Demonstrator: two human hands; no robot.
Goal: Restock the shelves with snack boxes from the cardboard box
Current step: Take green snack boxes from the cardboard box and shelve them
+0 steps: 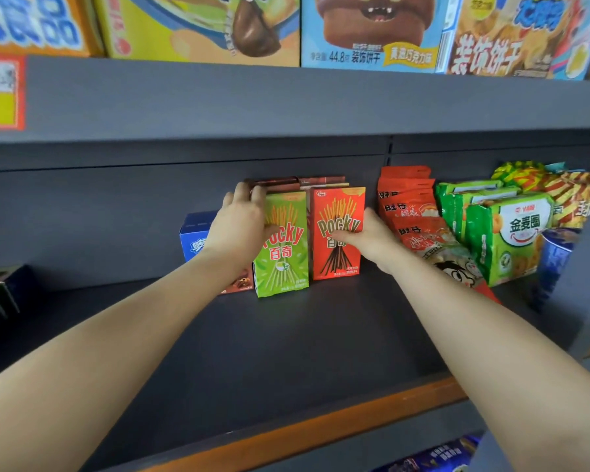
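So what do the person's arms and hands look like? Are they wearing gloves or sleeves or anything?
No gloves and no sleeves that can be seen. Both forearms are bare from the picture's edge to the wrists. The left hand and the right hand are bare too, with no watch, bracelet or ring showing on the parts in view.

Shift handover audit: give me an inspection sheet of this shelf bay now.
Surface: dark grey shelf, orange front edge.
Job's things: green Pocky box and red Pocky box upright, side by side; brown boxes behind.
Clutter: blue box left; red bags, green bags right.
Grippers: left hand grips green box; right hand grips red box.
Cables: nothing seen.
Surroundings: biscuit boxes above.
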